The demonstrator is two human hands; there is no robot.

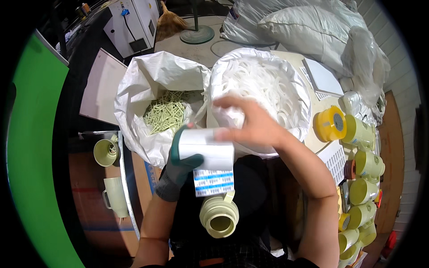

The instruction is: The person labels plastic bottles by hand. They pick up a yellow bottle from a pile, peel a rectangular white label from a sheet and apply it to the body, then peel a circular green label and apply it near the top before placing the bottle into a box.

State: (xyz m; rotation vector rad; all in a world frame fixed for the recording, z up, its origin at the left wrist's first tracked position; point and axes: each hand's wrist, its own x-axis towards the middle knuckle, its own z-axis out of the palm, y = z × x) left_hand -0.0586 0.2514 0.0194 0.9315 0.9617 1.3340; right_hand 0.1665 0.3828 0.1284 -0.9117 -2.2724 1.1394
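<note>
My left hand [182, 156], in a green and grey glove, grips a roll of white labels [210, 156]. A strip of blue and white printed labels [214, 183] hangs from the roll. Below the strip, a pale green mug [206, 211] with a handle rests at my lap, its round opening toward me. My bare right hand [250, 123] is slightly blurred, its fingers apart in front of the bag of rings. The thumb overlaps the roll's right edge; whether it touches cannot be told.
Ahead stand a white bag [134, 102] of pale green sticks and a lined container [306, 111] of translucent white rings. Several pale green mugs [364, 192] line the right side, near yellow tape rolls [330, 124] and a label sheet [333, 161]. Two more mugs [117, 196] are at left.
</note>
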